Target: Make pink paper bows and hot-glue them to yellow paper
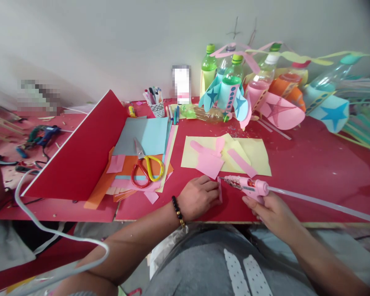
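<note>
Two hands: apart, the left hand (197, 198) resting on the desk (323, 172), fingers curled, the right hand (265, 216) clamped around the grip of a pink glue gun (248, 186).

Gun's axis: nearly level across the desk, nozzle pointing left, toward a narrow pink strip (219, 189), with a long translucent glue stick (323, 204) trailing right from its back.

Strip: flat on the desk, its long axis running toward the person, just beside the left fingertips; I cannot tell if they touch.

Materials: smooth pink plastic, thin matte paper, dark beads on a bracelet (177, 210).

Nearby: pink cut-outs (208, 162) on yellow sheets (253, 156), with red-and-yellow scissors (147, 170) lying on a stack of coloured paper (142, 139) to the left.

Surface: glossy red, scattered with paper scraps.

Room: a pale wall (111, 41) behind plastic bottles (231, 78) decorated with paper stars and fins; a blue-and-green glue gun (45, 135) lies at far left.
</note>
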Motion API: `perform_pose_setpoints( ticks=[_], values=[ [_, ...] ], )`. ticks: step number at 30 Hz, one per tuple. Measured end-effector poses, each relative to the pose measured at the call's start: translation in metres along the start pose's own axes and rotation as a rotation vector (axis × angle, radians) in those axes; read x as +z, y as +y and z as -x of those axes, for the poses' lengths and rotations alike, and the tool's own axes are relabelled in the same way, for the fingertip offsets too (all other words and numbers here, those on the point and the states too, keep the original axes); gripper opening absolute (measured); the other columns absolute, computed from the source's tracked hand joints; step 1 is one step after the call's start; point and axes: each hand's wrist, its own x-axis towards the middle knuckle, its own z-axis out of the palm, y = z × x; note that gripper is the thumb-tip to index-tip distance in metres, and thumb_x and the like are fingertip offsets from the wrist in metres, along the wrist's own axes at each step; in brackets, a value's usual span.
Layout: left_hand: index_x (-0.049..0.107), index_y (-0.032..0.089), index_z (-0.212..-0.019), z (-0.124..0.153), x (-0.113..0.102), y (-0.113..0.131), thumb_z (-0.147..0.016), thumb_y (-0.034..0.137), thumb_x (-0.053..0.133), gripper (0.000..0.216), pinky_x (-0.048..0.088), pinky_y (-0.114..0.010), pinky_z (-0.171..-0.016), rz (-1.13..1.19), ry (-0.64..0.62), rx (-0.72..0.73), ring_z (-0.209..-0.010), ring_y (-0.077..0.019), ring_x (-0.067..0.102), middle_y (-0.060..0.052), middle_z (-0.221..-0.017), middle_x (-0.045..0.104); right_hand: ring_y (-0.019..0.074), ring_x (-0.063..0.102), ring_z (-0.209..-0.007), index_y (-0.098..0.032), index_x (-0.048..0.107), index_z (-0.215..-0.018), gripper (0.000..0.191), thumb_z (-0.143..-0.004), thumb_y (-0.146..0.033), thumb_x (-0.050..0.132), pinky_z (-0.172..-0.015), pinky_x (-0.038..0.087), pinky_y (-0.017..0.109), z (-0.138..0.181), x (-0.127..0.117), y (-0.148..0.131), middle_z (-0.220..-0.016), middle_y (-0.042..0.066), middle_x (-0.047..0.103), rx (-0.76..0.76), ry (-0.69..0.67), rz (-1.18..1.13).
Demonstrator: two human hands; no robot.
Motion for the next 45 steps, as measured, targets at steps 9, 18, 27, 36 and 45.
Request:
perform_pose_setpoints(
  ticks=[9, 18, 27, 36, 45],
  values=[
    [0.067, 0.017, -0.097, -0.002, -0.002, 0.001, -0.094, 0.038, 0.045, 0.03, 0.045, -0.03, -0.08, -0.023, -0.018, -0.008, -0.087, -0.0161, 0.053, -0.007, -0.099, 0.063, 0.0241, 0.063, -0.059, -0.022, 0.068, -0.083, 0.023, -0.078, -0.043, 0.061, -0.046, 0.046, 0.029, 0.002, -0.003, -0.015, -0.047, 0.0, 0.056, 0.0, 0.013, -0.049],
    [0.066, 0.017, -0.097, -0.002, -0.003, 0.002, -0.094, 0.038, 0.045, 0.03, 0.044, -0.03, -0.08, -0.005, -0.033, -0.03, -0.088, -0.0166, 0.051, -0.006, -0.097, 0.063, 0.0254, 0.064, -0.061, -0.024, 0.07, -0.084, 0.021, -0.076, -0.041, 0.063, -0.05, 0.048, 0.032, 0.013, -0.005, -0.015, -0.048, 0.0, 0.058, -0.003, 0.013, -0.022],
    [0.066, 0.017, -0.096, -0.002, -0.004, 0.002, -0.094, 0.039, 0.043, 0.032, 0.044, -0.031, -0.081, -0.003, -0.039, -0.036, -0.089, -0.0172, 0.051, -0.006, -0.099, 0.063, 0.0251, 0.063, -0.058, -0.023, 0.07, -0.089, 0.022, -0.08, -0.04, 0.059, -0.052, 0.048, 0.032, 0.018, -0.007, -0.017, -0.04, -0.002, 0.05, 0.005, -0.028, 0.047],
    [0.067, 0.017, -0.096, -0.002, -0.002, 0.001, -0.094, 0.04, 0.044, 0.033, 0.045, -0.031, -0.08, -0.021, -0.022, -0.021, -0.089, -0.0167, 0.053, -0.007, -0.097, 0.064, 0.0246, 0.062, -0.059, -0.024, 0.067, -0.07, 0.021, -0.082, -0.04, 0.058, -0.06, 0.052, 0.034, 0.024, -0.009, -0.013, -0.042, -0.001, 0.05, -0.011, -0.071, 0.06],
    [0.067, 0.019, -0.098, -0.002, -0.001, 0.001, -0.094, 0.037, 0.043, 0.03, 0.046, -0.031, -0.081, -0.017, -0.002, -0.026, -0.089, -0.0163, 0.054, -0.006, -0.098, 0.065, 0.0252, 0.066, -0.085, -0.02, 0.06, -0.119, 0.037, -0.09, -0.04, 0.048, -0.091, 0.05, 0.042, 0.031, -0.011, -0.011, -0.088, 0.006, 0.071, -0.059, -0.175, 0.075]
  ],
)
